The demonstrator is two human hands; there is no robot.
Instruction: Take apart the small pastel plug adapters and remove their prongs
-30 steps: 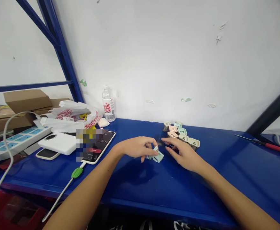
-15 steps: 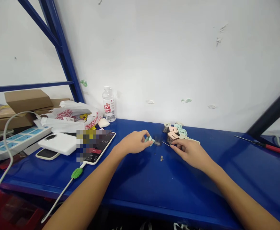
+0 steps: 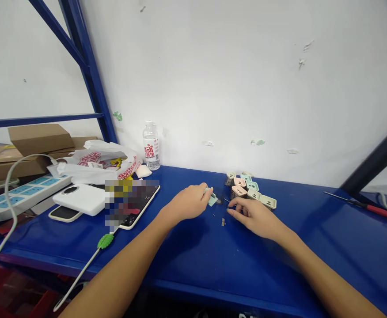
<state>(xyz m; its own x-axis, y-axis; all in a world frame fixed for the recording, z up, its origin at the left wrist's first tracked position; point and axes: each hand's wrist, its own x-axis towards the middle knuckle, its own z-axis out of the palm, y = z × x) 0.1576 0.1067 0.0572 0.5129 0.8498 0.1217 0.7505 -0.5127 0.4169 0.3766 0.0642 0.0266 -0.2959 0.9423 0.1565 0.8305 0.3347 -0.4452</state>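
My left hand [image 3: 188, 203] is closed, pinching a mint-green plastic plug housing [image 3: 212, 199] at its fingertips, and that piece sits tilted just above the blue steel shelf [image 3: 187, 274]. My right hand [image 3: 255, 217] is curled, fingers nearly meeting, right beside a thin metal pin [image 3: 227, 200], but I cannot tell whether it is holding the pin or only next to it. A small metal contact [image 3: 223, 222] lies on the shelf below, between the hands. Just beyond the right hand sits a huddle of pastel plug housings [image 3: 239, 191] in pink, mint and cream.

I judge this to be fine handling of small plug parts, and the next move calls for a sure hold on the pin.

My left fingers hide part of the housing, and a dark object behind it is too unclear to name. The pin is too thin to make out well, and the right hand covers the nearest housings.
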